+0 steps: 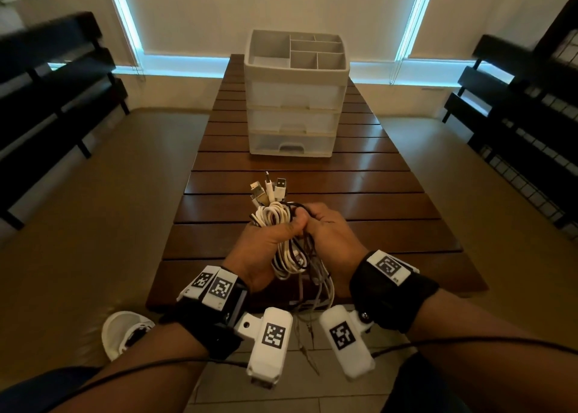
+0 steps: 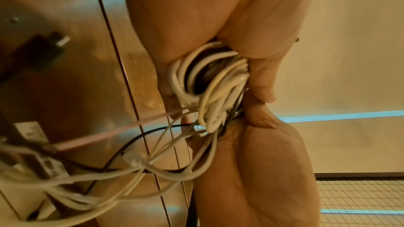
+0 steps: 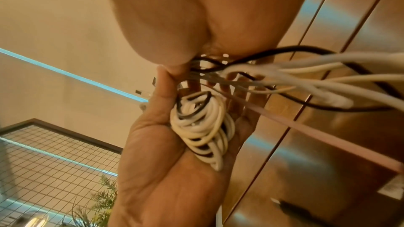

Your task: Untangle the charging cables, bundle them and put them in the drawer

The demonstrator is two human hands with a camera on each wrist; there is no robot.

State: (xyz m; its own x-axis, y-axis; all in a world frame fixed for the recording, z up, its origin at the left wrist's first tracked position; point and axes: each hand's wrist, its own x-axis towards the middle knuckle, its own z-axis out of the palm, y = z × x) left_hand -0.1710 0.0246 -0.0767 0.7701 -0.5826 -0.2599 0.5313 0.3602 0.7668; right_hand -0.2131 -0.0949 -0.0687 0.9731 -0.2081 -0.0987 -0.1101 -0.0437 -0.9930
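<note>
Both hands hold one bundle of white and black charging cables (image 1: 275, 218) above the near end of the slatted wooden table (image 1: 375, 187). My left hand (image 1: 266, 243) grips the coiled part (image 3: 201, 127) in its palm, thumb across the top. My right hand (image 1: 328, 228) touches it from the right and pinches several loose strands (image 3: 284, 78) beside the coil. USB plugs (image 1: 272, 187) stick up out of the bundle. Loose ends (image 2: 76, 179) hang down past the table's front edge. The plastic drawer unit (image 1: 295, 112) stands further back with three drawers, all closed.
An open compartment tray (image 1: 297, 53) tops the drawer unit. Black benches (image 1: 47, 84) line the left wall, and a black wire-grid rack (image 1: 531, 131) lines the right. A white shoe (image 1: 125, 331) shows on the floor at lower left. Bare table lies between my hands and the drawers.
</note>
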